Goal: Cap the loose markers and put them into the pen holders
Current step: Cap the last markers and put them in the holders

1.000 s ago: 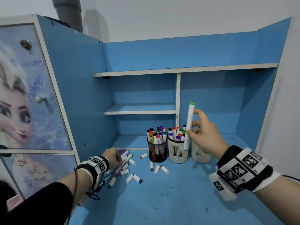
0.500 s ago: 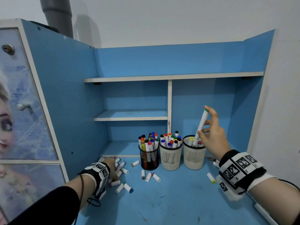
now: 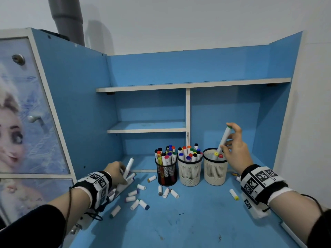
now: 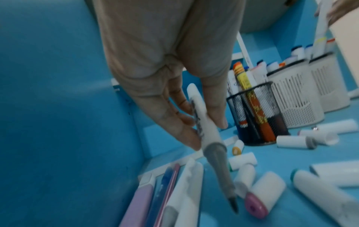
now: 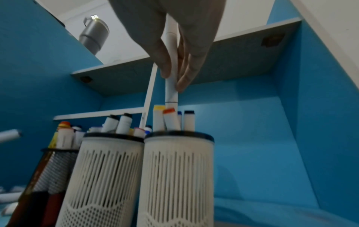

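Right of centre, the right hand (image 3: 232,149) pinches the green-capped marker (image 3: 223,139), now dipped into the right white holder (image 3: 215,169). Lower left, the left hand (image 3: 116,173) has lifted an uncapped grey marker (image 4: 209,142) in its fingers.

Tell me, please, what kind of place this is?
Probably a child's study desk at home. It is a blue desk with a built-in shelf unit, a cabinet door with a cartoon princess picture, and three pen holders full of markers.

counter (image 3: 188,222): blue, scuffed surface
shelves (image 3: 193,85): blue hutch at the counter's back edge
cabinet door (image 3: 19,113): cartoon print, at the left edge
pipe (image 3: 66,17): grey, behind the cabinet
flask (image 5: 94,34): grey, on the top shelf
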{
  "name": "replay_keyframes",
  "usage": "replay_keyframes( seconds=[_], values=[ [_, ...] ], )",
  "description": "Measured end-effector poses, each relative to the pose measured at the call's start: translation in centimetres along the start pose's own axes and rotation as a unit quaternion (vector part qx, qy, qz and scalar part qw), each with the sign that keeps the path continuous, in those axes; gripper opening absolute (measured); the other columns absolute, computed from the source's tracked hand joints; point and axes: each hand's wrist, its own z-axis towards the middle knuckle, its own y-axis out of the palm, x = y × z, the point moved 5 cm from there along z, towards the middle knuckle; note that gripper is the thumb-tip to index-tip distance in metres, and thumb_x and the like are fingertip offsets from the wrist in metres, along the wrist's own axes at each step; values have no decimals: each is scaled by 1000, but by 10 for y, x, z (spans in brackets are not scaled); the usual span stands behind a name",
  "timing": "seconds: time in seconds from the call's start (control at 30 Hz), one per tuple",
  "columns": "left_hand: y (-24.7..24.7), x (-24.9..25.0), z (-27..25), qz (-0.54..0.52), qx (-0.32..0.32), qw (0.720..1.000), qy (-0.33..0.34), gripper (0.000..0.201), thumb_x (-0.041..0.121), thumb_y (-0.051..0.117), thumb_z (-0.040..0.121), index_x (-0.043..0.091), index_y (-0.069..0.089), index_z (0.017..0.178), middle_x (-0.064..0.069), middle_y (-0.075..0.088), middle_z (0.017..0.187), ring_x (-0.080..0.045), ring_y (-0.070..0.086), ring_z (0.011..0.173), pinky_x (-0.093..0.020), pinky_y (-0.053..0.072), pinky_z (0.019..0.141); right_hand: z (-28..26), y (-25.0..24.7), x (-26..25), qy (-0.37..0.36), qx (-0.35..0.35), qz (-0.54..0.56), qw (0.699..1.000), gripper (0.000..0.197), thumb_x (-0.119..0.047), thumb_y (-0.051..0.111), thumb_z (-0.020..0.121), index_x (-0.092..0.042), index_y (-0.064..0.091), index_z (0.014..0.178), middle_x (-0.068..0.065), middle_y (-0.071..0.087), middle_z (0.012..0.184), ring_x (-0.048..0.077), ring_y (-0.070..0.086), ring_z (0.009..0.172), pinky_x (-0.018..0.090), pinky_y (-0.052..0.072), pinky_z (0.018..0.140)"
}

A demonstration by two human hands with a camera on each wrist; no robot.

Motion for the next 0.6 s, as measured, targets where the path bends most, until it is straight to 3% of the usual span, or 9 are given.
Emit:
replay_keyframes(
  seconds=[0.07, 0.17, 0.27, 0.4, 0.6],
  values=[
    [-9, 2, -7, -41, 9, 999, 10, 30, 19, 83, 68, 13, 59, 85, -3, 60, 83, -17, 57, 72, -24, 49, 60, -2, 2, 9, 17, -1, 0, 1000, 66, 10, 57, 85, -28, 28, 130, 7, 54, 92, 19, 62, 71, 15, 48, 57],
    [-23, 6, -21, -90, 42, 995, 28, 27, 26, 82, 70, 14, 58, 71, -2, 58, 70, -18, 57, 63, -29, 51, 63, -5, 7, 18, 31, -6, -18, 999, 52, 8, 57, 85, -14, 36, 127, 5, 58, 85, 24, 62, 71, 32, 52, 67],
    [-36, 12, -37, -119, 68, 990, 41, 23, 19, 80, 72, 9, 60, 75, -5, 59, 68, -18, 58, 60, -30, 53, 59, -8, 13, 29, 42, -25, -55, 997, 38, 3, 57, 87, -12, 44, 120, 10, 63, 89, 29, 62, 80, 38, 51, 74],
    [-48, 18, -54, -195, 81, 975, 70, 24, 1, 72, 76, 8, 57, 93, -12, 63, 74, -21, 63, 60, -22, 52, 50, -7, 20, 44, 53, -50, -138, 988, 20, -11, 58, 90, -14, 59, 110, 13, 64, 100, 32, 59, 94, 42, 49, 84],
    [-54, 29, -76, -293, 90, 949, 71, 16, 12, 70, 83, -2, 64, 89, -13, 68, 76, -17, 65, 59, -25, 56, 60, -11, 23, 53, 83, -80, -184, 976, 18, -22, 55, 91, -19, 65, 106, 12, 62, 109, 33, 58, 99, 45, 48, 90]
  ],
)
